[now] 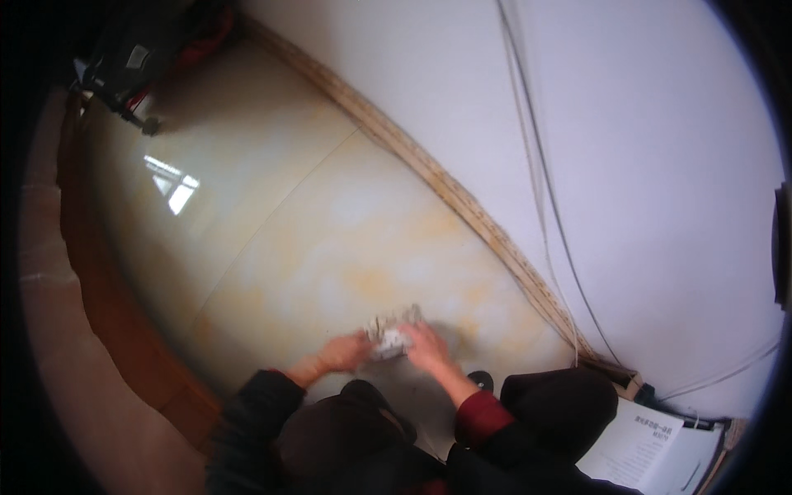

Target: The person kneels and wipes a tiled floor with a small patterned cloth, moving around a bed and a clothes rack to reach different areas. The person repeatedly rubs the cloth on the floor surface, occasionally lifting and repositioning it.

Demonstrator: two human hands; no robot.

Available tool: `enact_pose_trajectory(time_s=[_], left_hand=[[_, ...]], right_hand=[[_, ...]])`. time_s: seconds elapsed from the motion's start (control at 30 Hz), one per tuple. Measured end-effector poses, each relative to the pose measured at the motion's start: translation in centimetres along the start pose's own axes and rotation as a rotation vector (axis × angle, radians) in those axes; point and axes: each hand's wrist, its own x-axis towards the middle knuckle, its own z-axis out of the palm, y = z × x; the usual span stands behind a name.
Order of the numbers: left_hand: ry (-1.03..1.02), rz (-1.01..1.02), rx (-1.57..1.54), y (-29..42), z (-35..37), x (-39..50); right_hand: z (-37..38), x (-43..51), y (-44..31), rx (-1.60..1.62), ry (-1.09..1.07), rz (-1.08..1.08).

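Low in the view, my left hand [348,351] and my right hand [424,346] grip a crumpled, whitish cloth [388,339] with dark marks, one hand at each side. The cloth is blurred, so its exact kind is hard to tell. It is at or just above the glossy, yellow-and-white marbled floor [291,260]; whether it touches the floor I cannot tell. Both forearms reach forward between my dark-clad knees [560,399]. Part of a dark shoe [480,380] shows beside my right forearm.
A brown patterned baseboard [433,176] runs diagonally along a white wall [649,185], where thin cables [544,161] hang. A white box [643,439] bearing writing stands at lower right. An orange-brown furniture base [117,322] borders the left. A dark object with a wheel [150,126] stands at upper left.
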Motion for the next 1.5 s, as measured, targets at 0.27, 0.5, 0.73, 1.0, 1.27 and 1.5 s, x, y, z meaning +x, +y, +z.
enact_pose_trajectory(time_s=[0.27,0.5,0.73,1.0,1.27,1.5], left_hand=[[0.421,-0.552,0.338,-3.6,-12.8,0.6],[0.483,-0.752,0.421,1.4,-2.1,4.7],[0.338,-0.477,0.111,16.7,13.9,9.0],[0.8,-0.497,-0.094,14.8,10.7,11.5],[0.705,-1.002,-0.042,8.2,1.0,14.3],[0.421,-0.645,0.286,16.1,3.9,21.5]], right_hand=[[-9.4,15.8,-7.6,-0.416,-0.059,-0.491],[-7.7,14.9,0.3,-0.424,0.011,-0.781],[-7.0,-1.2,15.9,-0.323,0.103,-0.717],[-12.0,6.5,11.0,-0.161,0.361,-0.908],[-7.5,17.1,3.3,-0.352,0.406,-0.743],[-11.0,5.3,19.7,-0.447,0.486,-0.391]])
